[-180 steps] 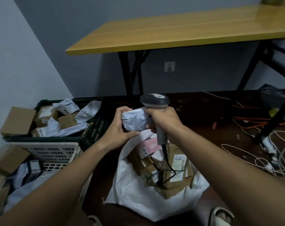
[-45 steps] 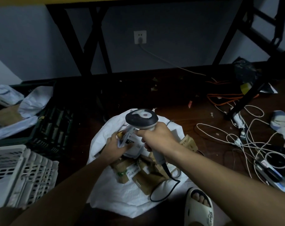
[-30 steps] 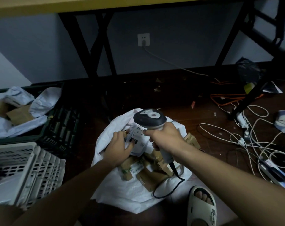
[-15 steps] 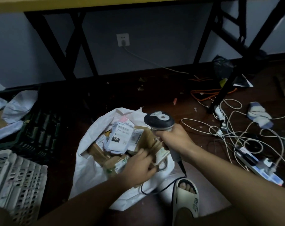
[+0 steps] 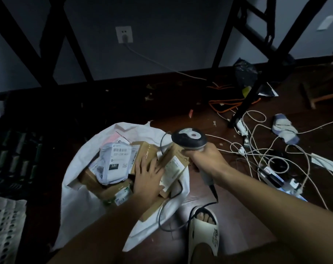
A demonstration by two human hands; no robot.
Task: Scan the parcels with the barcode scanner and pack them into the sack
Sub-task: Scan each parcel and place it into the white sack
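Left hand (image 5: 147, 176) flat, fingers spread, pressing on parcels (image 5: 142, 155) inside the sack (image 5: 81, 191). Right hand (image 5: 203, 159) grips scanner (image 5: 188, 139) just right of the sack's mouth.

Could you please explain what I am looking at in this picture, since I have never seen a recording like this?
There is no machine here: a person wears a camera on the head, so you look down along both arms. The right hand grips a barcode scanner, whose cable trails over the sack. The left hand rests flat, fingers straight, on the cardboard parcels inside the open white sack on the dark floor. A grey mailer marked 231 lies on top. To the right are tangled cables; a foot in a slipper stands beside the sack, and table legs rise behind.
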